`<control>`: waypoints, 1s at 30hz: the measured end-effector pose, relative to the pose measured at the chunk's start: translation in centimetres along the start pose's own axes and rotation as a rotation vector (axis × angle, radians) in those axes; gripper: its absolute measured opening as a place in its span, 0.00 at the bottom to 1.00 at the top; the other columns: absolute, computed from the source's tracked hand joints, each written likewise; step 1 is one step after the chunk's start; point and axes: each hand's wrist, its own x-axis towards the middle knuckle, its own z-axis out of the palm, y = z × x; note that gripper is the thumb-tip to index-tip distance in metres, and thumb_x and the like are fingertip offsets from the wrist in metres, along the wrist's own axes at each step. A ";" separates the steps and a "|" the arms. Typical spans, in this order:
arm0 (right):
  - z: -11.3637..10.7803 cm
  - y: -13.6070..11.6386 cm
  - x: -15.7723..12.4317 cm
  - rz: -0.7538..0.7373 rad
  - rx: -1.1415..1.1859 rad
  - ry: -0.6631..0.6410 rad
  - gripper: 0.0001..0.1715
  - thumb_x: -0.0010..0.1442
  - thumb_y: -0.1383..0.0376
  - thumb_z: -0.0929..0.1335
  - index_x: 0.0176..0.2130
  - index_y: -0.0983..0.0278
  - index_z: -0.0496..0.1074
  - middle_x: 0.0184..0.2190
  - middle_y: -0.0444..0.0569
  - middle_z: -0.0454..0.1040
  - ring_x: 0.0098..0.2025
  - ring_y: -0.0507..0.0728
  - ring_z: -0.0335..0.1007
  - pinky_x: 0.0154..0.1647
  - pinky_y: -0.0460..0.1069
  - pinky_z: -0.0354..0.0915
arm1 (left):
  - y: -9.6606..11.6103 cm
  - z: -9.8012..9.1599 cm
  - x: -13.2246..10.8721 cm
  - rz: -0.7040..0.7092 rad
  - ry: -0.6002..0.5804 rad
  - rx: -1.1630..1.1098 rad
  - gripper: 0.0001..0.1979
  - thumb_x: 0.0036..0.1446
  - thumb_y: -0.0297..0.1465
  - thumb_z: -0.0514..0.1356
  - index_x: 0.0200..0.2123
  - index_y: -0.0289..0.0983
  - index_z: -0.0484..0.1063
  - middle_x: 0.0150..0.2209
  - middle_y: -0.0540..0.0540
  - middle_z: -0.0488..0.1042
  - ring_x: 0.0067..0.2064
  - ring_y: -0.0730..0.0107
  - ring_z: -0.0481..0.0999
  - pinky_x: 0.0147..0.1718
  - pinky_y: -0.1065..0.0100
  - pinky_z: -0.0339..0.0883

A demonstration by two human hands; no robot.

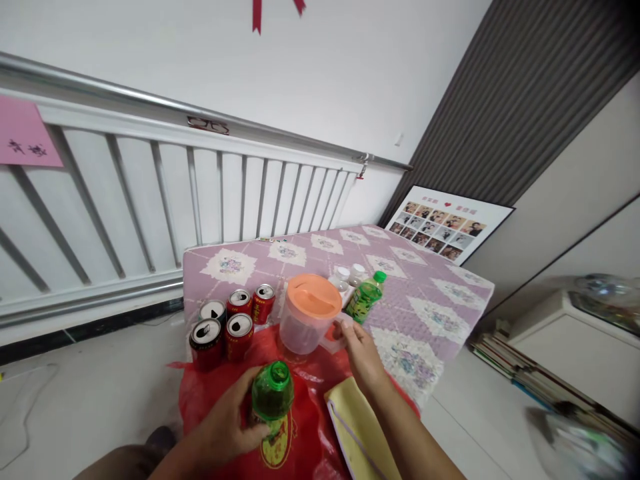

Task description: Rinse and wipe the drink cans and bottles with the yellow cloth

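Note:
My left hand (233,417) is wrapped round a green plastic bottle (273,393) with no cap, held upright over a red plastic bag (305,427). Fingers of my right hand (361,353) close on the handle of a clear plastic pitcher (306,323) with an orange lid, which stands on the table. A second green bottle (367,295) with a green cap lies tilted just behind the pitcher. Two small clear bottles (349,275) with white caps stand beside it.
Several red drink cans (233,323) stand at the left of the pitcher. A yellow cloth (357,427) lies by my right forearm. The table has a purple patterned cover (425,293). A white radiator (150,200), a framed photo collage (447,230) and stacked books (505,363) surround it.

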 end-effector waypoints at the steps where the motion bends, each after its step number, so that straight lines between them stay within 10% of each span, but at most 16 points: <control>1: -0.8 -0.4 -0.3 0.017 -0.005 -0.019 0.23 0.52 0.46 0.70 0.32 0.63 0.76 0.29 0.46 0.76 0.35 0.56 0.70 0.36 0.48 0.64 | -0.2 0.0 -0.1 -0.002 0.014 0.015 0.35 0.45 0.26 0.65 0.59 0.40 0.61 0.57 0.42 0.71 0.58 0.54 0.71 0.57 0.60 0.66; 6: -7.0 -0.3 -2.2 0.130 -0.126 0.147 0.31 0.50 0.47 0.71 0.47 0.62 0.73 0.42 0.51 0.78 0.42 0.59 0.74 0.39 0.50 0.68 | -2.0 0.0 -0.6 -0.018 0.113 0.074 0.39 0.42 0.25 0.65 0.60 0.38 0.60 0.58 0.39 0.70 0.58 0.50 0.70 0.59 0.54 0.63; 13: -14.3 4.0 -6.5 0.122 -0.396 0.179 0.23 0.50 0.50 0.66 0.38 0.63 0.73 0.33 0.51 0.78 0.34 0.59 0.75 0.36 0.52 0.70 | -1.2 1.1 -0.9 0.014 0.217 0.106 0.36 0.45 0.30 0.65 0.59 0.36 0.61 0.55 0.38 0.73 0.54 0.52 0.74 0.57 0.53 0.66; 30: -12.2 8.6 -6.9 0.062 -0.978 -0.099 0.22 0.54 0.66 0.67 0.49 0.68 0.74 0.43 0.58 0.73 0.44 0.61 0.74 0.49 0.51 0.65 | 1.5 3.5 -1.3 -0.049 0.343 0.030 0.32 0.45 0.29 0.63 0.55 0.34 0.61 0.52 0.38 0.74 0.52 0.55 0.75 0.53 0.56 0.69</control>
